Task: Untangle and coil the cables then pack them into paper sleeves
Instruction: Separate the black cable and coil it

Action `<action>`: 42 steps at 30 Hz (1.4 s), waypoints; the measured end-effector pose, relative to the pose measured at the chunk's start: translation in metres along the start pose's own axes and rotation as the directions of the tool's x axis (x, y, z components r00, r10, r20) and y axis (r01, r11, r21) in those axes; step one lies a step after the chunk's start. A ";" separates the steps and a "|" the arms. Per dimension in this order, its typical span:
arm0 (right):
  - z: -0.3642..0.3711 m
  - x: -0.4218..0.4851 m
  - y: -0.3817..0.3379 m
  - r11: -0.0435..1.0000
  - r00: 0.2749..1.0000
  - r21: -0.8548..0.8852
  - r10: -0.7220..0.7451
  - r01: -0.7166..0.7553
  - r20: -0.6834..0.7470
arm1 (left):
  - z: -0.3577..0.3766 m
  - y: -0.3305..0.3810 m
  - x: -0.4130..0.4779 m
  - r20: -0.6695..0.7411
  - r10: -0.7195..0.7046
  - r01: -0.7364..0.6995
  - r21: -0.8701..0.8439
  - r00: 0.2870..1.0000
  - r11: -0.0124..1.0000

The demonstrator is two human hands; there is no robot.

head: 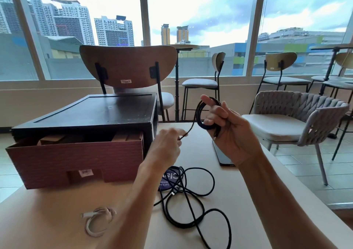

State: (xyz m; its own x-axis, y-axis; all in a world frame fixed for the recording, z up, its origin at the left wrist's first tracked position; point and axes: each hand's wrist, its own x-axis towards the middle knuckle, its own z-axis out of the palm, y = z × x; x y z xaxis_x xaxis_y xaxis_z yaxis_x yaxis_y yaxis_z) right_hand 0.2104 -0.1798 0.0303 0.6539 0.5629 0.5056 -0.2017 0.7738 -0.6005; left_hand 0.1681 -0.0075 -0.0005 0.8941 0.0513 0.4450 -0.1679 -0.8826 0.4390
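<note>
Fingers of the right hand, centre right of the frame, are curled through a small coil of thin black cable and grasp it above the table. Its loose tail runs down-left to the left hand, whose fingertips pinch it. Lower centre, a tangle of black braided cable lies on the beige tabletop, partly over a round dark-blue printed disc. A coiled white cable lies lower left. At left, a red-brown cardboard drawer holding brown paper sleeves projects from a black wooden case.
</note>
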 end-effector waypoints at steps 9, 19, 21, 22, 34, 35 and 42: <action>-0.011 0.006 0.005 0.856 0.913 -0.506 -0.284 0.105 -0.292 | -0.007 0.024 -0.001 0.363 0.060 -0.014 -0.127 0.930 0.992; -0.017 -0.001 0.016 0.240 0.934 -0.965 -0.307 -0.107 -0.181 | -0.046 0.018 0.000 0.310 0.127 -0.071 -0.185 0.942 0.980; -0.017 -0.001 0.016 0.230 0.958 -0.967 -0.234 -0.112 -0.166 | -0.049 0.017 0.000 0.231 0.125 -0.082 -0.187 0.965 0.979; -0.017 -0.002 0.013 0.238 0.967 -0.964 -0.194 -0.118 -0.166 | -0.050 0.017 0.000 0.190 0.119 -0.084 -0.185 0.974 0.979; 0.004 -0.015 -0.031 0.438 0.952 -0.859 0.263 -0.265 -0.159 | -0.034 0.025 0.005 -0.137 0.152 -0.183 -0.254 0.979 0.950; 0.004 -0.016 -0.033 0.420 0.945 -0.863 0.282 -0.279 -0.167 | -0.032 0.023 0.005 -0.117 0.155 -0.180 -0.241 0.981 0.954; -0.004 -0.023 -0.034 0.482 0.903 -0.801 0.400 -0.355 -0.159 | -0.027 -0.007 0.005 -0.095 0.093 -0.104 -0.117 0.991 0.988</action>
State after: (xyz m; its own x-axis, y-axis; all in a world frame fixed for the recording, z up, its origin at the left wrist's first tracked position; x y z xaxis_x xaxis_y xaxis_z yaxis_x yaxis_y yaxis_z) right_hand 0.2051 -0.2203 0.0358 0.6257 0.7712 0.1175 0.2552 -0.0600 -0.9650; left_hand 0.1623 0.0116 0.0191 0.8313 0.0129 0.5557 -0.3073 -0.8223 0.4789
